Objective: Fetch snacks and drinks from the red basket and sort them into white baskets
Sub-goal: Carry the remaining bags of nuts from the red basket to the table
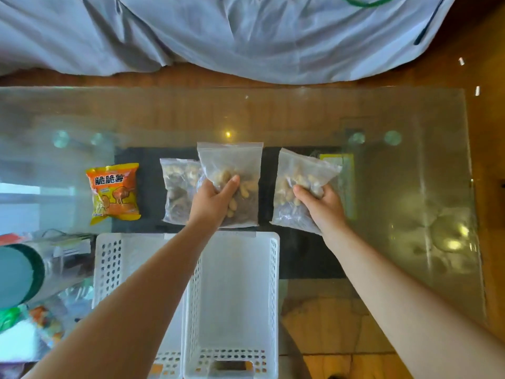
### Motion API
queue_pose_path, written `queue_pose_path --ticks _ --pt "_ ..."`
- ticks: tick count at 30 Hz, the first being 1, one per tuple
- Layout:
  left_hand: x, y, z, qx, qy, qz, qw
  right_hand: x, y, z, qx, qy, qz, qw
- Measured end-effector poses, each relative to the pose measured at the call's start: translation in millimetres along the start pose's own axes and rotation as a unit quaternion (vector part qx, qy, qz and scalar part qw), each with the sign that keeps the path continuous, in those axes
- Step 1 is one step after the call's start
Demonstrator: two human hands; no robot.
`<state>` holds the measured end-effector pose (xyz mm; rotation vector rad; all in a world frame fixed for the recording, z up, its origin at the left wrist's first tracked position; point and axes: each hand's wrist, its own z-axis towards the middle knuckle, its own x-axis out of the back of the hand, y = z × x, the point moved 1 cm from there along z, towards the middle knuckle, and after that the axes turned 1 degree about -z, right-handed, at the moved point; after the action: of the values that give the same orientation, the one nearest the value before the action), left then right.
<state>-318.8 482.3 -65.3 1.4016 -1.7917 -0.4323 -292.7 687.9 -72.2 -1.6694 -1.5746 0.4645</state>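
Two tall white perforated plastic baskets (232,296) stand side by side at the glass table's near edge. Beyond them lie three clear zip bags of peanuts: one (177,187) flat, one (232,170) overlapping it, one (303,176) to the right. Left of these lies an orange crisp packet (114,192).

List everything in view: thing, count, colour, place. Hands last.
Nut bags: 3, clear; one lying on the table, one in the left hand, one in the right hand.
Chip packet: 1, orange and yellow, on the table at left.
White baskets: 2, near edge; one centre, one beside it at left.
Glass table: 1, clear.
Sheet: 1, pale blue-grey, beyond the table.
Left hand: gripping the middle bag.
Right hand: gripping the right bag.
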Motion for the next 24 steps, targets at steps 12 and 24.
queue_pose_path --ticks 12,24 --pt "-32 -29 43 0.070 -0.091 0.070 0.991 -6 34 38 -0.044 -0.009 -0.060 0.997" --pt "-24 -13 26 0.120 -0.069 0.114 0.984 13 25 33 -0.063 0.013 -0.158 0.985"
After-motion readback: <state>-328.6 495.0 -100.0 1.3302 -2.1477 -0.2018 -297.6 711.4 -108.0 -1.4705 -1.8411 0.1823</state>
